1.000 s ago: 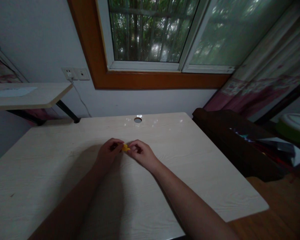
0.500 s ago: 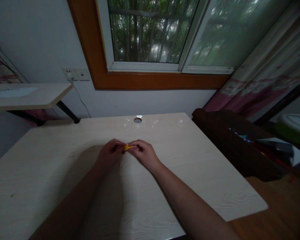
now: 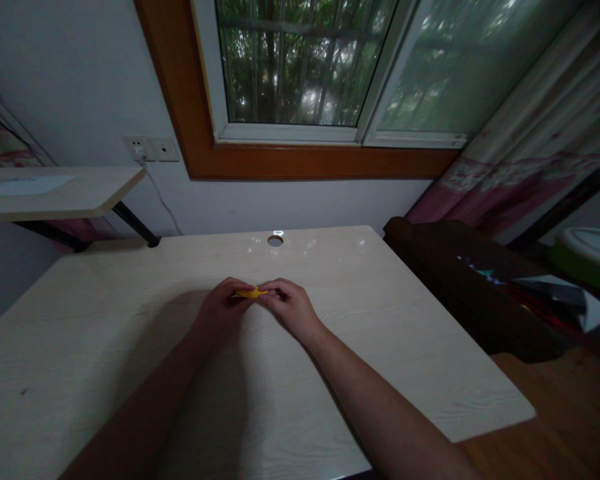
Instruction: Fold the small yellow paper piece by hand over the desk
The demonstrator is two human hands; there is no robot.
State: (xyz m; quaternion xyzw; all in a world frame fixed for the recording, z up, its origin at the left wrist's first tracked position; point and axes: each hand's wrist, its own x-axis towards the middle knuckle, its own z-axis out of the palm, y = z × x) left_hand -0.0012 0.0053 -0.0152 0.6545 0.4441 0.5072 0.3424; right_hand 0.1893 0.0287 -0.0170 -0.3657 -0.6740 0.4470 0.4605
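A small yellow piece (image 3: 253, 292) is pinched between the fingertips of both hands over the middle of a pale wood-grain tabletop (image 3: 105, 347). The left hand (image 3: 223, 308) is closed on the piece's left end and the right hand (image 3: 289, 308) on its right end, so that the fingertips of the two hands nearly meet around it. The piece is seen as a thin, flat sliver lying roughly level. What it is made of cannot be told in the dim light, nor whether it touches the tabletop or is held just above it. Both forearms are stretched in from the near edge, and their shadow is cast on the wood to the left.

Near the far edge of the tabletop a round cable hole (image 3: 275, 240) is set, well apart from the hands. Behind it a window (image 3: 300, 67) in an orange-brown wooden frame is seen, with green leaves beyond the glass. A wall socket (image 3: 151, 148) is fixed to the left of the frame, and a thin cord (image 3: 163, 200) is led down from it. A second light wooden board (image 3: 55, 190) is mounted at the far left. A patterned curtain (image 3: 530, 147) is hung at the right, above a dark piece of furniture (image 3: 460, 280) placed just beside the tabletop.
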